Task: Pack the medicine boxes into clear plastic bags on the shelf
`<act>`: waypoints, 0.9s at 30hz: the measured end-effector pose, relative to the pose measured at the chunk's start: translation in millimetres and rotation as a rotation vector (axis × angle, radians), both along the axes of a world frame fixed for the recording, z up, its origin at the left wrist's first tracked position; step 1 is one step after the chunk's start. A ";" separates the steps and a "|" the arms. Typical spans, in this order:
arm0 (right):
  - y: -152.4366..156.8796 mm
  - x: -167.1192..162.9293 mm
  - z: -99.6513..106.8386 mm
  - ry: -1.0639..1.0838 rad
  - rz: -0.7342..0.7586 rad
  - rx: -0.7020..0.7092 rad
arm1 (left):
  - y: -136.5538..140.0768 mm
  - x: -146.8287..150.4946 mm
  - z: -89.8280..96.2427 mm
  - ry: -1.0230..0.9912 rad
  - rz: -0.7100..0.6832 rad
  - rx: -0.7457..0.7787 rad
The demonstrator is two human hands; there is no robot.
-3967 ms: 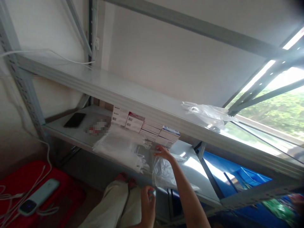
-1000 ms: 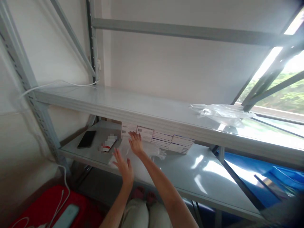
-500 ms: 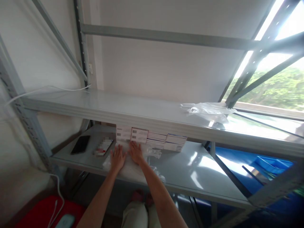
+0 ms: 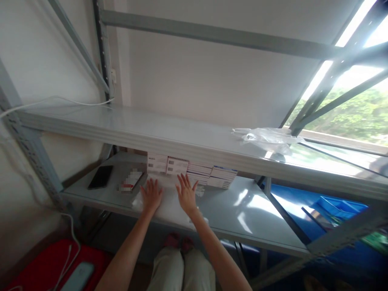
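Note:
A clear plastic bag (image 4: 169,202) lies spread on the lower grey shelf (image 4: 224,210). My left hand (image 4: 151,196) rests on the bag's left part, palm down with its fingers spread. Over the bag's right part is my right hand (image 4: 187,194), fingers stretched out and apart; whether it touches the plastic I cannot tell. Just beyond my fingertips stands a row of several white boxes (image 4: 178,165) with printed labels, their tops hidden by the upper shelf's edge. Neither hand grips anything.
A black phone (image 4: 100,177) and a blurred-out flat item (image 4: 133,180) lie left of the bag. On the upper shelf (image 4: 169,129) sits a crumpled plastic bag (image 4: 266,139). Blue bins (image 4: 342,208) are at the right, and a red stool (image 4: 97,258) is low on the left.
My right hand has moved right across the bag, away from my left hand, and its fingers have spread. My left hand stays on the bag. The camera view has shifted slightly.

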State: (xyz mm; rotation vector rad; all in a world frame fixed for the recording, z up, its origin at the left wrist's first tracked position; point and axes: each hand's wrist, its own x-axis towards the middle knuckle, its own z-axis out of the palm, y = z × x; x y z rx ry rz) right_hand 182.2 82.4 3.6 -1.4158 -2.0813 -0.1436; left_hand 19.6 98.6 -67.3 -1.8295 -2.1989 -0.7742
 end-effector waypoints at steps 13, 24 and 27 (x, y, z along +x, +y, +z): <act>-41.6 9.5 -77.5 -0.014 -0.049 -0.073 | -7.1 -18.3 -3.8 -0.034 0.211 -0.046; -48.1 86.6 -53.9 0.250 -0.258 0.031 | -46.7 -3.2 55.4 -0.299 0.002 0.450; -71.9 131.3 -40.6 0.446 -0.388 0.140 | -102.7 18.8 84.3 -0.411 -0.346 0.519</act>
